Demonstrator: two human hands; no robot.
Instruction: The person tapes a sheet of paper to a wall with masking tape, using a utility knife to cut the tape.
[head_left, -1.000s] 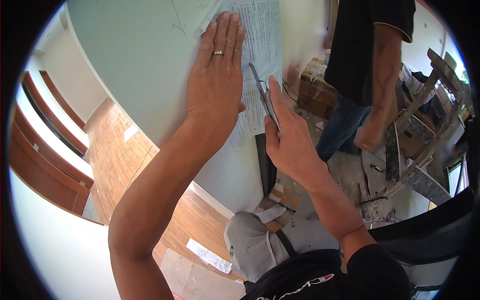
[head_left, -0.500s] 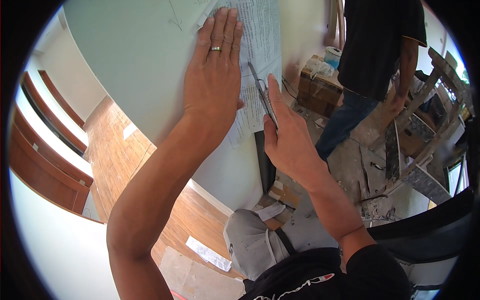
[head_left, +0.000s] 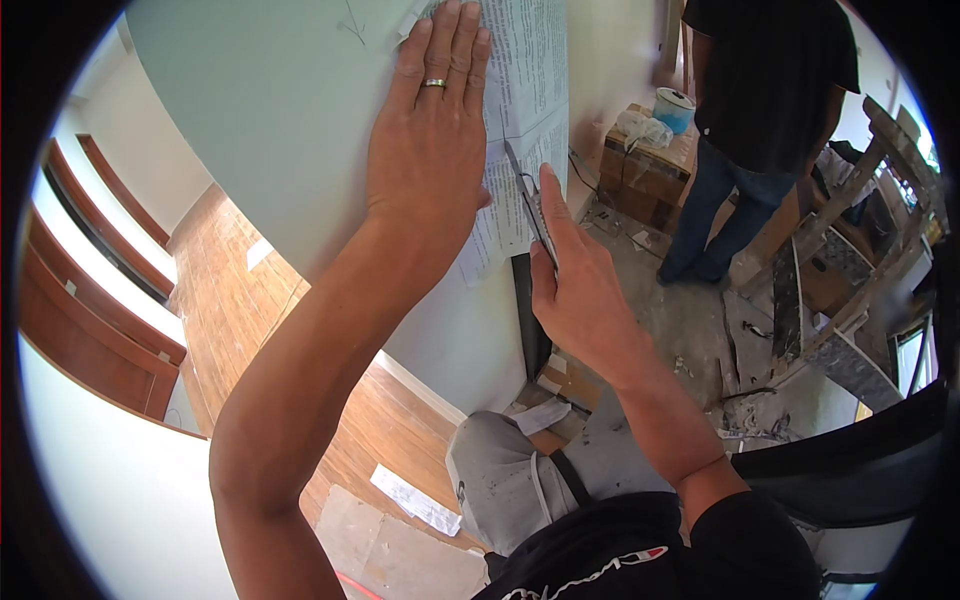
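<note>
My left hand (head_left: 428, 150), a ring on one finger, lies flat with its fingers stretched out over the left part of a printed paper sheet (head_left: 530, 70). The sheet hangs against the corner of a pale green wall (head_left: 250, 110), and a lifted flap shows by my fingertips. A slim folding knife (head_left: 534, 205) is gripped in my right hand (head_left: 590, 290), index finger stretched along it. Its blade points up and overlaps the paper, just right of my left hand. Part of the sheet is hidden behind my left hand.
At right a person in a black shirt (head_left: 775, 80) stands by a cardboard box (head_left: 650, 180) with a paint bucket (head_left: 674, 108) on it. A wooden frame (head_left: 880, 240) leans farther right. Below, paper strips (head_left: 415, 500) lie on the wooden floor (head_left: 235, 300).
My right hand and the knife have shifted slightly down along the paper. The left hand stays nearly in place. The other person has stepped back and now stands with both legs in view.
</note>
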